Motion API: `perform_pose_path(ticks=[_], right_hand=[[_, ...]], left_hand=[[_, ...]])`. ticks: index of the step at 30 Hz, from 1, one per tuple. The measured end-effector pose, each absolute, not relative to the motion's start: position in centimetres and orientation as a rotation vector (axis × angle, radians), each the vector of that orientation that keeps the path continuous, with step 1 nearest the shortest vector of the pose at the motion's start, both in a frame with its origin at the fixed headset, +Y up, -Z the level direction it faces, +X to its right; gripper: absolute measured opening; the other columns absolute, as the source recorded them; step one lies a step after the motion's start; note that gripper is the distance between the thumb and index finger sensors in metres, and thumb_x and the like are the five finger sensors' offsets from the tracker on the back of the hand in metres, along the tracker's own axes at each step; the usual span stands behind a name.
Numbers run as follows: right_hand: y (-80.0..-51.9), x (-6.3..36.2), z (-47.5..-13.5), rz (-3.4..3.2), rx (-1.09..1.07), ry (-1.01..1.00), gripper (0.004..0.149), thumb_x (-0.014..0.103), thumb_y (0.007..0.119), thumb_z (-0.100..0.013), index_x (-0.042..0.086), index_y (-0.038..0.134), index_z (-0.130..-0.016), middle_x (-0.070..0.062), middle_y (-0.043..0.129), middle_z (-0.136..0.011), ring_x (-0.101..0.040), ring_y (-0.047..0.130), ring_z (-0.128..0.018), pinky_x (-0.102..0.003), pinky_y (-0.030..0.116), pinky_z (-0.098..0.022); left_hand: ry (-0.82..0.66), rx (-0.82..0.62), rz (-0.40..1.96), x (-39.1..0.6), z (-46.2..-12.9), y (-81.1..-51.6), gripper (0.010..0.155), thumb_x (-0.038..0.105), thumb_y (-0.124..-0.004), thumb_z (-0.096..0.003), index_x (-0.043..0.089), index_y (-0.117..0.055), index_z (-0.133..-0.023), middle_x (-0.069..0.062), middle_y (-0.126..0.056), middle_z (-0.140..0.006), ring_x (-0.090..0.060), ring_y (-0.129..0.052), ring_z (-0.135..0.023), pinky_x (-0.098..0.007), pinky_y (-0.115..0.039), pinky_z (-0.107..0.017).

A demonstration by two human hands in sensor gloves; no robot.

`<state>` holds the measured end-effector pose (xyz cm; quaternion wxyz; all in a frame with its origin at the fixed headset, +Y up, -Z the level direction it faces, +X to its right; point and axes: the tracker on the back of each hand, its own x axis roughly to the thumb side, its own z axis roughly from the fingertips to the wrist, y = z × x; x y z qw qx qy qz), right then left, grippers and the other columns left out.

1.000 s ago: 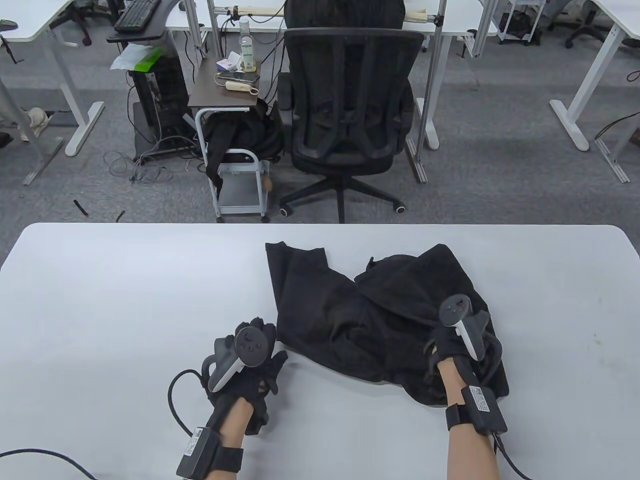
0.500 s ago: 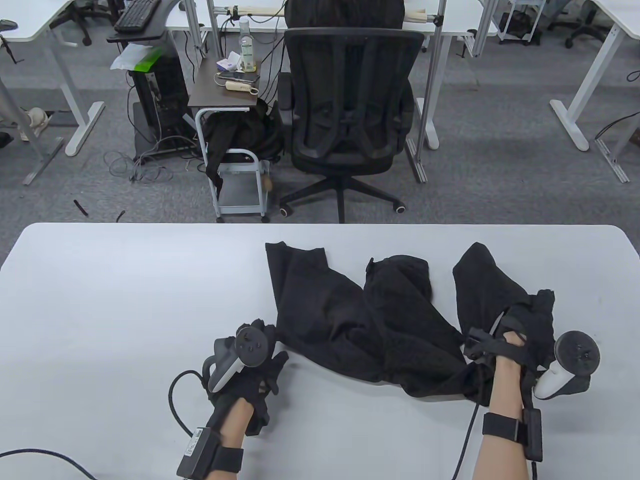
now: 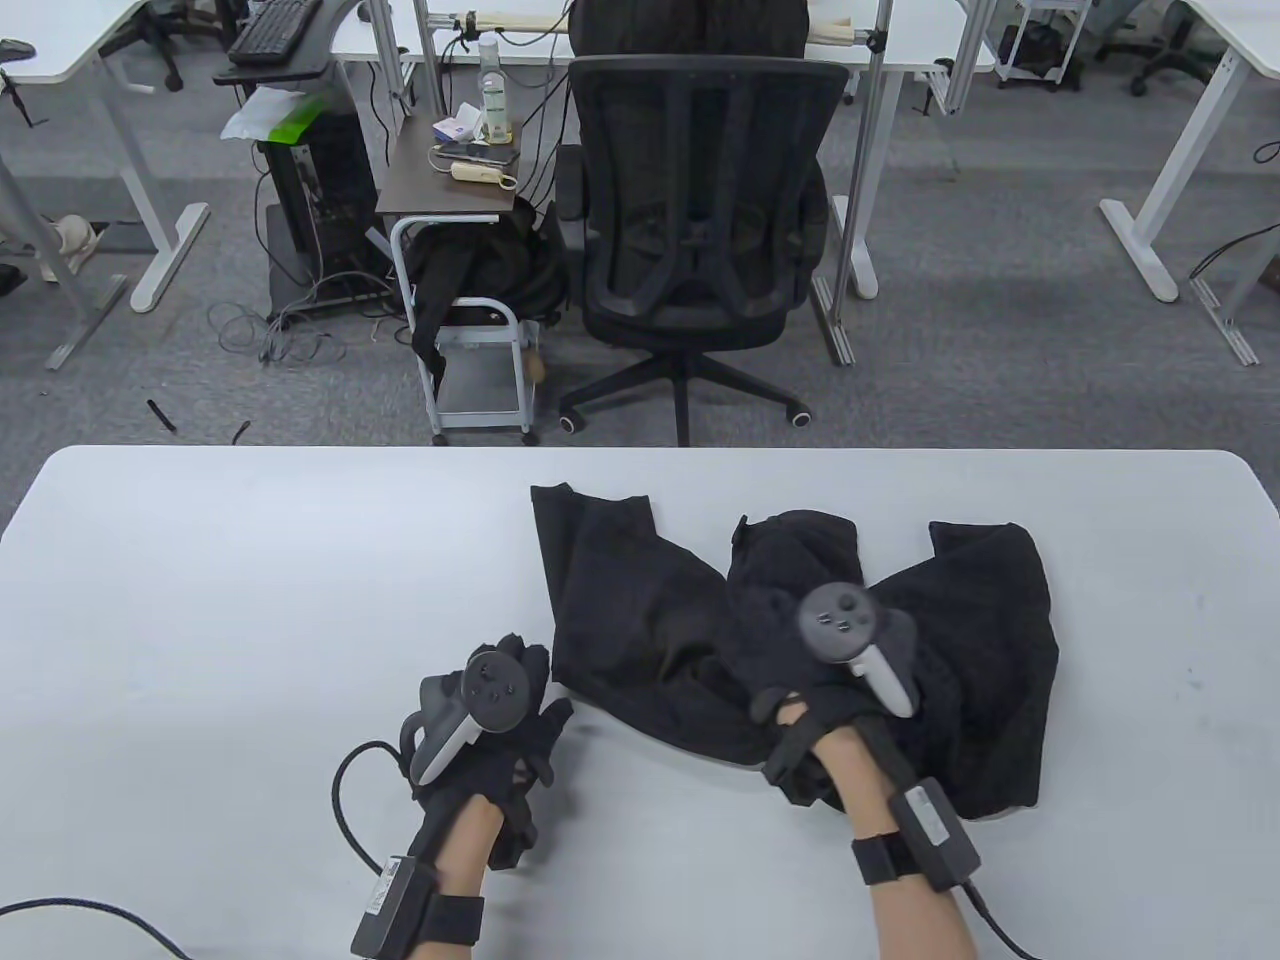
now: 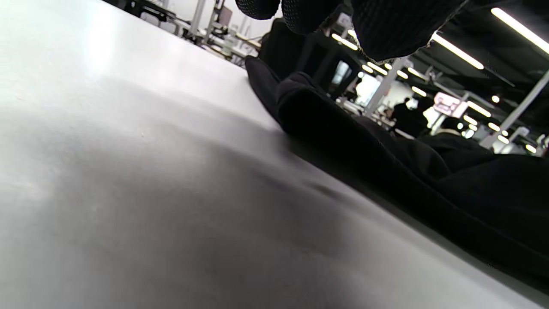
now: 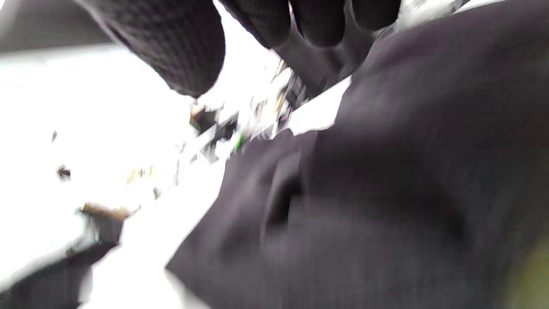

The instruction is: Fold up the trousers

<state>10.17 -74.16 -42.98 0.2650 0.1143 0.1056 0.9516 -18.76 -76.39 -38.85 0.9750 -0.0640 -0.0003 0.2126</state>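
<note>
From the table view, we are seeing our right hand (image 3: pixel 835 690) back over the middle of the crumpled black fabric trousers (image 3: pixel 640 610) — half a second ago it was flung out right, lifting a flap that now is lying spread. Its grip we cannot tell. Our left hand (image 3: pixel 500 720) is resting at the garment's left edge, near the white table's (image 3: pixel 250 600) front edge.

The left wrist view is showing loosely curled fingers (image 4: pixel 386 25) holding nothing.

The right wrist view — blurred — is showing fingers (image 5: pixel 180 47) above rumpled cloth; folding is barely starting.
</note>
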Motion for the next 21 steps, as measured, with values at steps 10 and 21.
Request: perform_pose_path(ticks=[10,21], right_hand=[[-79.2,-1.5,-44.5,2.949,0.391,0.372,0.081,0.052,0.077,-0.047,0.020,0.037,-0.110,-0.014,0.044,-0.114,-0.047,0.043,-0.104,-0.067,0.038,-0.073],[-68.8,13.3,-44.5,1.870,0.174,-0.164,0.045,0.032,0.080,-0.047,0.016,0.085,-0.089,-0.012,0.091,-0.084,-0.038,0.084,-0.083,-0.059,0.062,-0.066]], left_hand=[[0.085,-0.074,0.564,-22.0,-38.7,-75.8,0.068,0.054,-0.071,-0.0505,0.030,-0.045,-0.109,-0.004,-0.036,-0.124,-0.037,-0.032,-0.113,-0.061,-0.032,-0.079],[0.080,-0.041,0.610,-22.4,-38.9,-75.4,0.068,0.054,-0.070,-0.0507,0.029,-0.045,-0.109,-0.005,-0.036,-0.124,-0.038,-0.032,-0.113,-0.061,-0.032,-0.079]])
